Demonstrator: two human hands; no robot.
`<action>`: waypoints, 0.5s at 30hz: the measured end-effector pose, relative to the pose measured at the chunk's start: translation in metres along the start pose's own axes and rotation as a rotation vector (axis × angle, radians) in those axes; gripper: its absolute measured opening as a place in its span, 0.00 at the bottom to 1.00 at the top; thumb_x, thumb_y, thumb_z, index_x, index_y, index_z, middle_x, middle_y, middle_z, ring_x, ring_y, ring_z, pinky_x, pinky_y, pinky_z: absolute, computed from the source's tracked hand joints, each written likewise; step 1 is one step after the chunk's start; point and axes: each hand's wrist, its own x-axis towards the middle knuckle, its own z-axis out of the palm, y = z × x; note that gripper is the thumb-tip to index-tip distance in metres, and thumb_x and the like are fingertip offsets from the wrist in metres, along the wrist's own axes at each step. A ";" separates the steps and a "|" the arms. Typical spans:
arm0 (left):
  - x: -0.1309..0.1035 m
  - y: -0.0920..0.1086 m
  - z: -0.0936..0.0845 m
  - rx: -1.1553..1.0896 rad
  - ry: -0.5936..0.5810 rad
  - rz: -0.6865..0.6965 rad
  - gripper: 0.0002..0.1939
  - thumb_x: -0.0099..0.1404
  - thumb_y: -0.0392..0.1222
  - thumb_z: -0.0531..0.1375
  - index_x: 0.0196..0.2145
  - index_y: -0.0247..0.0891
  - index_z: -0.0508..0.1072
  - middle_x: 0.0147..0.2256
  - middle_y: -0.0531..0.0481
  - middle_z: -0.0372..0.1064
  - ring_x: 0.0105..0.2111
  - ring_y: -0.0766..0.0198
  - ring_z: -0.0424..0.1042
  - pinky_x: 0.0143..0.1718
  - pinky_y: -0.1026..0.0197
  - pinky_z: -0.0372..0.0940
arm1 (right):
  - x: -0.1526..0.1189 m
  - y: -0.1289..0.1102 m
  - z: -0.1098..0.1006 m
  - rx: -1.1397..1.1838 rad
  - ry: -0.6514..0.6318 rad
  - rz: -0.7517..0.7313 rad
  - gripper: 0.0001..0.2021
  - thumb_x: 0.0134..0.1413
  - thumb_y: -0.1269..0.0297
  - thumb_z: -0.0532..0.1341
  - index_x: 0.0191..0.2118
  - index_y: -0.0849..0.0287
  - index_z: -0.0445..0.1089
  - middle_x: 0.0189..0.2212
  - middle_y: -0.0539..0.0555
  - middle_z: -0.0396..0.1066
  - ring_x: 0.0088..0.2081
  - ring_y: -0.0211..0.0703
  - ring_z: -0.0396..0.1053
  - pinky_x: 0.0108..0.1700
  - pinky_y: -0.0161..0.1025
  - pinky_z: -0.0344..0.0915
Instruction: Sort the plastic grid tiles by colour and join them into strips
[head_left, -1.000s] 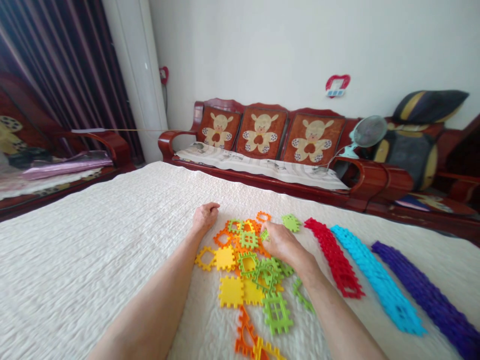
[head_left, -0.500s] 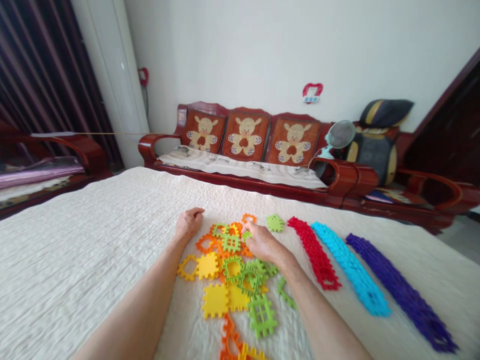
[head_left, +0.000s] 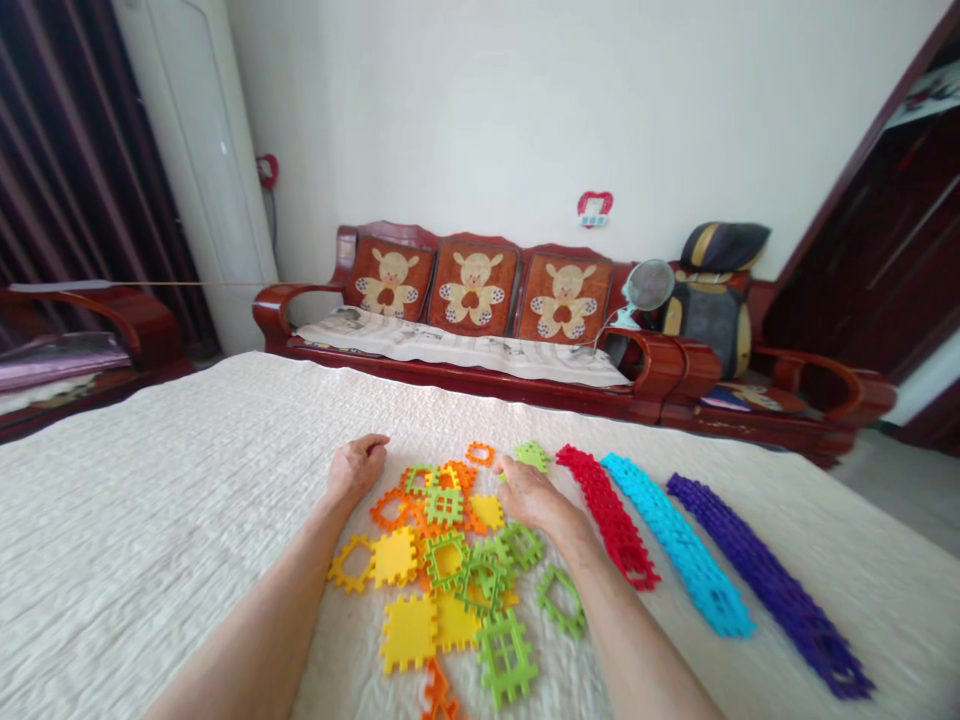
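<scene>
My left hand (head_left: 358,468) rests on the white quilted cover, left of the pile, its fingers curled together with nothing visible in them. Over the pile's upper right, my right hand (head_left: 529,490) pinches a green piece, mostly hidden by the fingers. Between my arms lie notched plastic pieces: yellow squares (head_left: 409,632), a green window piece (head_left: 507,655), orange rings (head_left: 390,508) and several others overlapping. A green piece (head_left: 532,456) lies just beyond my right hand, and a small orange ring (head_left: 480,454) is to its left.
Right of my right arm lie red (head_left: 609,515), light blue (head_left: 679,545) and purple (head_left: 769,583) strips of joined pieces. Past the far edge of the cover (head_left: 187,470) stands a wooden sofa (head_left: 450,378) with bear cushions, and a small fan (head_left: 649,285).
My right hand has moved right, away from the pile's middle, with the green piece, uncovering a yellow square. The view has shifted slightly. My left hand stays curled.
</scene>
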 end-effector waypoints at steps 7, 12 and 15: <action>0.000 0.000 0.000 0.024 0.005 0.012 0.17 0.57 0.43 0.52 0.40 0.44 0.76 0.37 0.52 0.76 0.39 0.60 0.73 0.43 0.63 0.65 | 0.009 0.018 -0.007 -0.017 0.269 0.124 0.14 0.53 0.68 0.51 0.45 0.61 0.66 0.44 0.58 0.69 0.47 0.42 0.65 0.47 0.36 0.56; -0.003 0.004 -0.004 0.042 0.001 0.022 0.17 0.57 0.42 0.51 0.40 0.43 0.76 0.38 0.51 0.76 0.39 0.60 0.73 0.42 0.63 0.65 | 0.017 0.053 -0.005 -0.099 0.171 0.187 0.29 0.44 0.69 0.56 0.56 0.58 0.57 0.56 0.60 0.59 0.57 0.50 0.55 0.53 0.48 0.53; -0.003 0.005 -0.004 0.035 0.006 0.020 0.17 0.57 0.42 0.51 0.40 0.43 0.76 0.37 0.50 0.76 0.38 0.61 0.73 0.41 0.63 0.65 | 0.025 0.063 -0.002 -0.124 0.067 0.174 0.36 0.39 0.71 0.57 0.59 0.57 0.51 0.59 0.60 0.54 0.60 0.52 0.50 0.56 0.55 0.48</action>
